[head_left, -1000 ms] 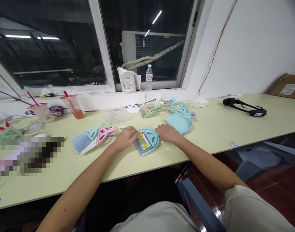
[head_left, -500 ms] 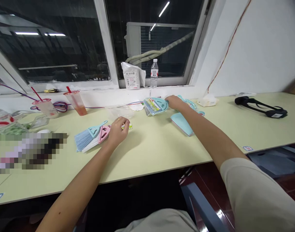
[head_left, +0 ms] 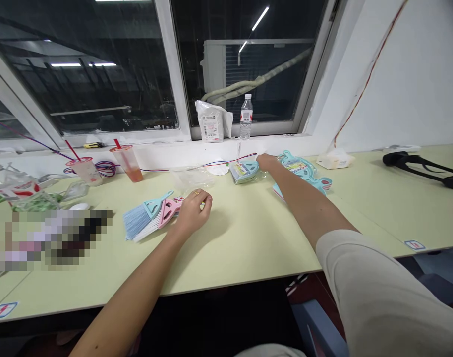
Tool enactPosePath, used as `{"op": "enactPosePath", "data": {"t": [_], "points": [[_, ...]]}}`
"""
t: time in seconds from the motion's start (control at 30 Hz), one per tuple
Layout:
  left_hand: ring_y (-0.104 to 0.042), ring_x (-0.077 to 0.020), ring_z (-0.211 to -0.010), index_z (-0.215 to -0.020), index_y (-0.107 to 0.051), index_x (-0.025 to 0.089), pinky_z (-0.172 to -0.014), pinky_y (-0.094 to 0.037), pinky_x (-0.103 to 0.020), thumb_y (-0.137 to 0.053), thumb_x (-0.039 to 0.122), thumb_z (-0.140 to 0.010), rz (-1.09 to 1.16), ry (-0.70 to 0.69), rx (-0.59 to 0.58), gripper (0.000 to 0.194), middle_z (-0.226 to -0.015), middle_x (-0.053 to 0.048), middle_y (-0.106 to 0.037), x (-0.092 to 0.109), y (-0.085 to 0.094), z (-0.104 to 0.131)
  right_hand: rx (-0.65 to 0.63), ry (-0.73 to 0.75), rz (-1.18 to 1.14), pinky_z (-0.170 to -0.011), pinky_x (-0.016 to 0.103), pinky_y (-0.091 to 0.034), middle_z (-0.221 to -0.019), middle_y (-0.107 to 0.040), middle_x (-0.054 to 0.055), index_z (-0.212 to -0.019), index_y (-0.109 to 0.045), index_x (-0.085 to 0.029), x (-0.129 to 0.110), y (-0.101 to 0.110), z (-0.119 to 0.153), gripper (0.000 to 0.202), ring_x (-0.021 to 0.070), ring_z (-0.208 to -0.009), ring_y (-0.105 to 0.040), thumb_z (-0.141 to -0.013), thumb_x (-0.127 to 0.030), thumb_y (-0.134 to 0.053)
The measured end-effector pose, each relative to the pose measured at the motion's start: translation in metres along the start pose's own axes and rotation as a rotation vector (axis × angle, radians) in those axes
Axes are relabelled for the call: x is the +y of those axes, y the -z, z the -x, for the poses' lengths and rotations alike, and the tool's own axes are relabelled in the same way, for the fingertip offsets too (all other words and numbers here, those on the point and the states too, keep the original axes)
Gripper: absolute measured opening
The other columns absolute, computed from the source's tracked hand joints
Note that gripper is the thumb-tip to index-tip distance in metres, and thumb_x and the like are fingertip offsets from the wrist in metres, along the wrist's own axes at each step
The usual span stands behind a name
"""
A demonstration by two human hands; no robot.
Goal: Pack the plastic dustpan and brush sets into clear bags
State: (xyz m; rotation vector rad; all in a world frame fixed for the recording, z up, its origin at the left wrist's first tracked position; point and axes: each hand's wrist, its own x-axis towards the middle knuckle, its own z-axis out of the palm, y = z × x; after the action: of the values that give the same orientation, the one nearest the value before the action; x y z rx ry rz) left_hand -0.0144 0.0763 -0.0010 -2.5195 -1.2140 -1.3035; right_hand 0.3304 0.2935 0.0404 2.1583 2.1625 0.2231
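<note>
A blue brush (head_left: 140,216) and a pink brush with white bristles (head_left: 161,218) lie side by side on the pale table, left of centre. My left hand (head_left: 195,210) hovers beside the pink one's handle end, fingers curled together; what they hold, if anything, is hidden. Farther back, my right hand (head_left: 268,162) is closed at the handle end of a blue dustpan set in clear packaging (head_left: 244,171). More light-blue dustpans (head_left: 304,171) lie to the right, partly covered by my right forearm.
Two cups with red straws (head_left: 85,171) (head_left: 129,163), a clear plastic bag (head_left: 192,178) and cables line the back. On the sill stand a water bottle (head_left: 246,117) and a white package (head_left: 211,122). Tissues (head_left: 335,158) and a black strapped object (head_left: 422,168) are at right.
The view has turned slightly left, shifting everything rightward. The packaged dustpan set now sits lower and flatter at my right hand. My left hand stays near the brushes.
</note>
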Motion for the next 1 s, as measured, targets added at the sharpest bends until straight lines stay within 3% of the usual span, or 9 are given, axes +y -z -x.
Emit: {"op": "enactPosePath", "data": {"t": [0.23, 0.33, 0.4, 0.47, 0.67, 0.77, 0.87, 1.0], "points": [[-0.062, -0.0265, -0.088, -0.084, -0.066, 0.020, -0.082, -0.048, -0.041, -0.047, 0.019, -0.097, -0.324, -0.084, -0.027, 0.023, -0.086, -0.011, -0.068, -0.016, 0.011, -0.006, 0.101, 0.073, 0.071, -0.109, 0.044, -0.039, -0.131, -0.065, 0.023, -0.127, -0.067, -0.008, 0.002, 0.005, 0.000, 0.047, 0.0326, -0.131, -0.055, -0.081, -0.005, -0.064], [-0.062, -0.0304, -0.095, -0.088, -0.070, 0.018, -0.087, -0.049, -0.046, -0.048, 0.020, -0.096, -0.464, -0.028, -0.057, 0.024, -0.089, -0.013, -0.070, -0.032, 0.028, -0.013, 0.284, 0.140, 0.008, -0.111, 0.043, -0.036, -0.126, -0.067, 0.022, -0.120, -0.070, -0.007, -0.009, 0.013, 0.014, 0.043, 0.0317, -0.131, -0.052, -0.080, -0.002, -0.059], [-0.061, -0.0324, -0.101, -0.096, -0.073, 0.017, -0.091, -0.049, -0.048, -0.049, 0.021, -0.095, -0.528, 0.066, -0.049, 0.024, -0.096, -0.014, -0.072, -0.046, 0.041, -0.015, 0.453, 0.216, -0.130, -0.110, 0.041, -0.037, -0.124, -0.067, 0.020, -0.117, -0.071, -0.008, -0.032, 0.018, 0.034, 0.040, 0.0303, -0.128, -0.052, -0.082, 0.000, -0.054], [-0.061, -0.0342, -0.110, -0.108, -0.074, 0.015, -0.095, -0.048, -0.048, -0.049, 0.019, -0.092, -0.576, 0.174, -0.077, 0.029, -0.106, -0.016, -0.073, -0.062, 0.053, -0.015, 0.530, 0.345, -0.304, -0.109, 0.038, -0.039, -0.124, -0.068, 0.017, -0.114, -0.073, -0.011, -0.067, 0.018, 0.062, 0.038, 0.0280, -0.126, -0.054, -0.085, 0.000, -0.049], [-0.062, -0.0367, -0.119, -0.132, -0.067, 0.013, -0.096, -0.049, -0.048, -0.046, 0.022, -0.091, -0.613, 0.361, -0.362, 0.047, -0.124, -0.019, -0.072, -0.107, 0.068, -0.004, 0.359, 0.703, -0.656, -0.095, 0.035, -0.047, -0.110, -0.071, 0.011, -0.103, -0.071, -0.016, -0.188, -0.007, 0.147, 0.020, 0.0233, -0.104, -0.064, -0.093, -0.010, -0.055], [-0.062, -0.0368, -0.123, -0.135, -0.066, 0.013, -0.098, -0.049, -0.047, -0.045, 0.025, -0.092, -0.600, 0.428, -0.377, 0.050, -0.131, -0.019, -0.070, -0.121, 0.072, 0.000, 0.367, 0.698, -0.782, -0.094, 0.034, -0.048, -0.111, -0.069, 0.011, -0.110, -0.066, -0.016, -0.219, -0.026, 0.165, 0.017, 0.0223, -0.103, -0.063, -0.096, -0.018, -0.059], [-0.062, -0.0363, -0.124, -0.137, -0.065, 0.014, -0.100, -0.049, -0.046, -0.045, 0.031, -0.093, -0.563, 0.487, -0.407, 0.051, -0.134, -0.018, -0.069, -0.129, 0.074, 0.002, 0.413, 0.687, -0.810, -0.099, 0.036, -0.046, -0.117, -0.066, 0.012, -0.117, -0.062, -0.016, -0.223, -0.039, 0.169, 0.021, 0.0237, -0.111, -0.060, -0.096, -0.020, -0.059], [-0.067, -0.0366, -0.117, -0.134, -0.066, 0.016, -0.094, -0.052, -0.044, -0.048, 0.030, -0.090, -0.538, 0.502, -0.454, 0.049, -0.129, -0.019, -0.072, -0.134, 0.068, 0.004, 0.443, 0.612, -0.831, -0.100, 0.038, -0.046, -0.112, -0.065, 0.011, -0.109, -0.061, -0.019, -0.203, -0.048, 0.164, 0.015, 0.0240, -0.109, -0.059, -0.097, -0.015, -0.052]]}}
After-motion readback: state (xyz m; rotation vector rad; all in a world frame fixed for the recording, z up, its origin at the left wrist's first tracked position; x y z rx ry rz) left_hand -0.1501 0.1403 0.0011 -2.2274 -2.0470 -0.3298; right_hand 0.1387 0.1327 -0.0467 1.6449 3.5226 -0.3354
